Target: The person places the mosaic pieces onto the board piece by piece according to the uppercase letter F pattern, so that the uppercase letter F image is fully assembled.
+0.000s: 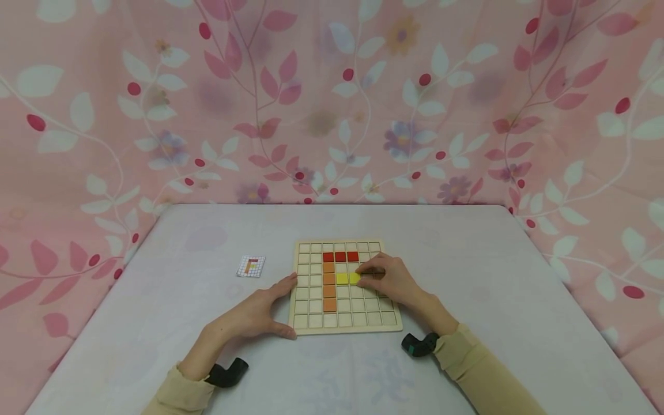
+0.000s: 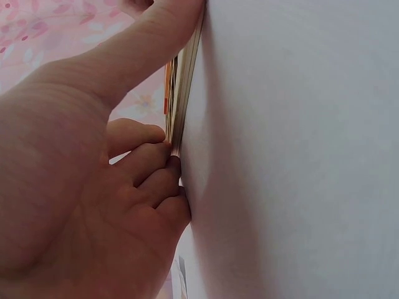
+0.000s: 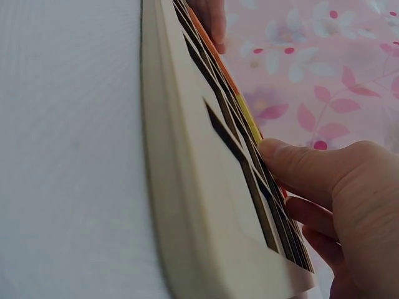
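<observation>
A square wooden grid board (image 1: 344,331) lies on the table, with red tiles (image 1: 340,256) in a row, an orange column (image 1: 329,291) below their left end and two yellow tiles (image 1: 342,279) branching right. My left hand (image 1: 254,314) rests at the board's left side, fingertips on the edge near its middle and thumb at the front corner. My right hand (image 1: 391,279) reaches over the board's right half. Its thumb (image 3: 293,163) touches the end of the yellow row, and the index finger lies just behind, a gap showing between them.
Left of the board lies a small pattern card (image 1: 251,266) printed with a coloured grid. A white cloth covers the table (image 1: 467,253). Pink floral fabric (image 1: 332,115) hangs behind it and at both sides. A dark wrist device (image 1: 228,373) sits at each wrist.
</observation>
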`<state>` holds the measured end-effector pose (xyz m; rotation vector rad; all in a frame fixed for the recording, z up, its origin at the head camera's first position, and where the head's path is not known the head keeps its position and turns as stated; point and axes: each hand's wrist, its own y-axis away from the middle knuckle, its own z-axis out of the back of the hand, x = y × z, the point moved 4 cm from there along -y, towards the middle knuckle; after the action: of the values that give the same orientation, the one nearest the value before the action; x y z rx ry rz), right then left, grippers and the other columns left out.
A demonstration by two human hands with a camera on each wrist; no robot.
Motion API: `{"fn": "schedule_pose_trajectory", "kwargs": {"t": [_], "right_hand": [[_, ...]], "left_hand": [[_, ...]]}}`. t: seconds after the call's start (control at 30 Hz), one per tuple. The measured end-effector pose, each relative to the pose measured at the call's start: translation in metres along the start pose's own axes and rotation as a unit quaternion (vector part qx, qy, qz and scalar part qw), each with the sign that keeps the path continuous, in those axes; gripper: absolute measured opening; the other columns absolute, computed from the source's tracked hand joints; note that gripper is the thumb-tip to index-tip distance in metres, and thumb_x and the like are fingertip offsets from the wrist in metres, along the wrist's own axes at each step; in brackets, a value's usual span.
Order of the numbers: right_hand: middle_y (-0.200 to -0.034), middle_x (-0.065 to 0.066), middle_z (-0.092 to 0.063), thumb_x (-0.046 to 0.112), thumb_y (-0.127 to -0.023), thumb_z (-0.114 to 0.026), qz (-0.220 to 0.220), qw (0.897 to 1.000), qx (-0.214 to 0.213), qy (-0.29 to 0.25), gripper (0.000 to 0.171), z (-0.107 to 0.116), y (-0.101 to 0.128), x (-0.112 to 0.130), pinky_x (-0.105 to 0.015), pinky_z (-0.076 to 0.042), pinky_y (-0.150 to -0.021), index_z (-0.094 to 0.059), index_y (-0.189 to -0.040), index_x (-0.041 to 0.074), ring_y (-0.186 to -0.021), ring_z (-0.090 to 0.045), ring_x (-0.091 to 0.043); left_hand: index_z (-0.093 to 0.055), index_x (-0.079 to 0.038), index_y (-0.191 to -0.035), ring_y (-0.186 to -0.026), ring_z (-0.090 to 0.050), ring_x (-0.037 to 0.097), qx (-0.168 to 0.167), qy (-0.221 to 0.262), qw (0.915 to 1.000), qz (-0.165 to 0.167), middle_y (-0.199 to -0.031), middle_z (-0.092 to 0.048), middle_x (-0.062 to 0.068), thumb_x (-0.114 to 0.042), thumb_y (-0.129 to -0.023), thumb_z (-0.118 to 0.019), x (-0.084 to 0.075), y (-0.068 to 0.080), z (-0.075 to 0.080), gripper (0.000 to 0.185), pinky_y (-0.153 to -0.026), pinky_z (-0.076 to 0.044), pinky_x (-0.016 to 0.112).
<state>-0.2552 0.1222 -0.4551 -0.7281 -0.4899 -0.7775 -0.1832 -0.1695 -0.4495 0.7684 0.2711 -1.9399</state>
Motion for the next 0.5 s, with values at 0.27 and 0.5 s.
{"fn": "schedule_pose_trajectory", "kwargs": {"t": [0.27, 0.5], "right_hand": [[-0.092, 0.004, -0.066, 0.021, -0.073, -0.081, -0.005, 1.0, 0.002, 0.013, 0.025, -0.0014, 0.0004, -0.0035, -0.029, -0.051, -0.078, -0.073, -0.096, 0.014, -0.088, -0.062, -0.011], [-0.095, 0.005, -0.066, 0.022, -0.075, -0.08, -0.037, 0.999, 0.017, 0.015, 0.026, -0.0021, 0.0001, -0.0035, -0.031, -0.051, -0.081, -0.072, -0.099, 0.015, -0.091, -0.06, -0.009]], "left_hand": [[-0.025, -0.017, -0.15, -0.142, -0.016, 0.015, 0.002, 0.004, 1.0, 0.003, -0.156, -0.016, -0.007, -0.054, -0.059, -0.082, 0.0, -0.0001, -0.0016, 0.113, -0.113, -0.023, 0.042], [-0.025, -0.017, -0.15, -0.143, -0.016, 0.015, 0.005, 0.008, 1.0, 0.004, -0.156, -0.015, -0.007, -0.053, -0.06, -0.082, -0.001, 0.0001, -0.0009, 0.112, -0.113, -0.023, 0.043]]}}
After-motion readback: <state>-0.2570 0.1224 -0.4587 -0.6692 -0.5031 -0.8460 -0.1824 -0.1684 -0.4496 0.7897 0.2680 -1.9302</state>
